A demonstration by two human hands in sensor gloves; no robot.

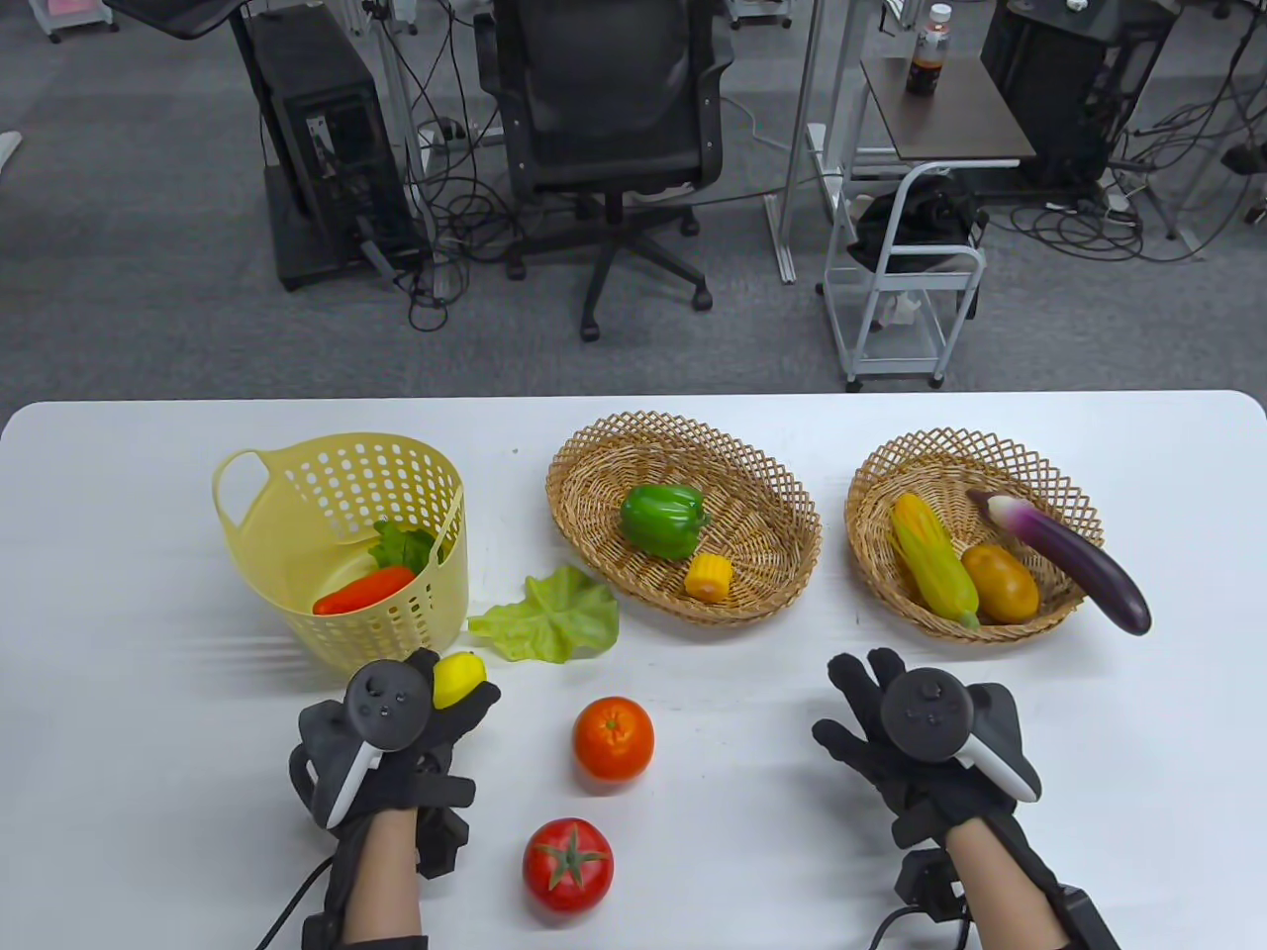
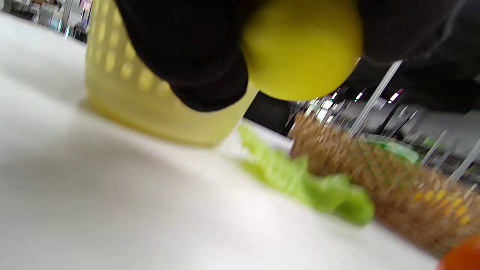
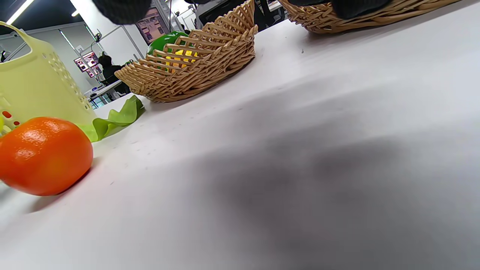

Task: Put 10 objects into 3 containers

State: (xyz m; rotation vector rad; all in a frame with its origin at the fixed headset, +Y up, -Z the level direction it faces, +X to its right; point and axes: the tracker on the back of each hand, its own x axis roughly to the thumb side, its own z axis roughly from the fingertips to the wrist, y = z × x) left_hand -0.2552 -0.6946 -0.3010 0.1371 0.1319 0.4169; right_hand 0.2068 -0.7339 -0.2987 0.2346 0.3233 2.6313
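Observation:
My left hand [image 1: 436,712] grips a yellow lemon [image 1: 458,679] just in front of the yellow plastic basket [image 1: 297,475]; the lemon [image 2: 302,48] fills the top of the left wrist view between gloved fingers [image 2: 195,56]. The basket holds a carrot [image 1: 364,590] and lettuce [image 1: 401,544]. The middle wicker basket [image 1: 772,485] holds a green pepper [image 1: 663,520] and a corn piece [image 1: 710,575]. The right wicker basket [image 1: 871,475] holds a corn cob [image 1: 933,556], a potato [image 1: 1000,582] and an eggplant [image 1: 1074,562]. My right hand [image 1: 861,708] hovers open and empty over the table.
A lettuce leaf [image 1: 549,616] lies between the yellow basket and the middle basket. An orange [image 1: 613,738] and a tomato [image 1: 567,864] lie on the white table [image 1: 723,693] between my hands. The orange [image 3: 43,155] also shows in the right wrist view.

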